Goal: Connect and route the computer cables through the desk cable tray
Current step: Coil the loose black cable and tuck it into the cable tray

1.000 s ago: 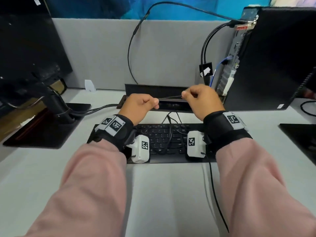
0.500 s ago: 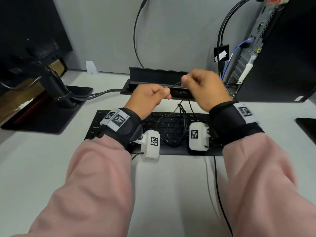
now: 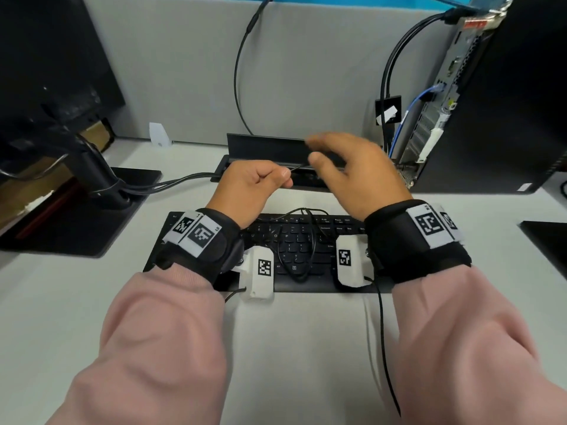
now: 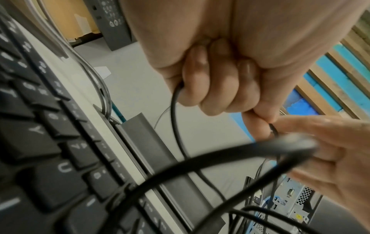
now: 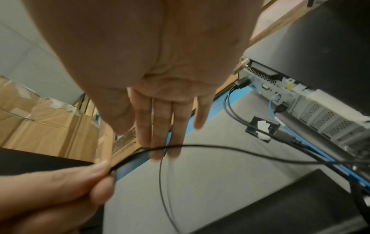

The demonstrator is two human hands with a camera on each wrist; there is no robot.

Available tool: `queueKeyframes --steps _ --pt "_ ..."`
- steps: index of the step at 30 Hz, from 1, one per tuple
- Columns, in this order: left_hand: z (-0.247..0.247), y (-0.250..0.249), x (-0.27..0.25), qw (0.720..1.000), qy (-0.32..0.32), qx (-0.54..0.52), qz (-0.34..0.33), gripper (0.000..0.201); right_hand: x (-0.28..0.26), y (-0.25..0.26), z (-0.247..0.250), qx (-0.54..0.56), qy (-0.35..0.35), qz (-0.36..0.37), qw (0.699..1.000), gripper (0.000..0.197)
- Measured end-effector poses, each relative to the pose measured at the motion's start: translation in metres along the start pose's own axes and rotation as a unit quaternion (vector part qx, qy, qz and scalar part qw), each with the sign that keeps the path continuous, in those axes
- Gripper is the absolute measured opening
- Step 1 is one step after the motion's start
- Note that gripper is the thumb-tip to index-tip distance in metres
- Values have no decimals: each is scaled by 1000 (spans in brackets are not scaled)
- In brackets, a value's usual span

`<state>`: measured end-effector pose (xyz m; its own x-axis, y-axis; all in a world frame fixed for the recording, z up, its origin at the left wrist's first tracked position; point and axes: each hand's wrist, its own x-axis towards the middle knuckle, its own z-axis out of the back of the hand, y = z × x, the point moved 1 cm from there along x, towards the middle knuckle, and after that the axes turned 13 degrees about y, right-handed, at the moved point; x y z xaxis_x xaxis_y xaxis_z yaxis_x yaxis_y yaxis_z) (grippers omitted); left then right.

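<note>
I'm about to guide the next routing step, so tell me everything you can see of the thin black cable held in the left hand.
The thin black cable is slim, round and flexible, rubbery-looking. The left hand pinches it between thumb and curled fingers, above the open desk cable tray. From the fist it hangs in slack loops over the black keyboard. The other way it arcs under the right hand, whose fingers are straight; whether they touch it is unclear. It continues toward the computer tower. No plug is visible.
</note>
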<state>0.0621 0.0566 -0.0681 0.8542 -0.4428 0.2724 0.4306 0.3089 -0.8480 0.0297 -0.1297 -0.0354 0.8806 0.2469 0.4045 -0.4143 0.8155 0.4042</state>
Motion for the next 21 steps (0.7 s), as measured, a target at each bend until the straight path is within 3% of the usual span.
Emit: queueKeyframes --steps 2,4,15,21 --pt "-2 -4 0 1000 12 0 -16 20 -1 4 -8 35 63 -18 997 20" --pt "-5 -8 0 999 27 9 -28 21 -3 2 -9 20 61 -27 998 17" --pt "0 0 -1 998 53 -31 23 26 -3 -18 9 -18 -154 -125 980 27" --pt "4 -9 -3 999 28 -33 -2 25 -6 -14 18 -17 -213 -135 968 27"
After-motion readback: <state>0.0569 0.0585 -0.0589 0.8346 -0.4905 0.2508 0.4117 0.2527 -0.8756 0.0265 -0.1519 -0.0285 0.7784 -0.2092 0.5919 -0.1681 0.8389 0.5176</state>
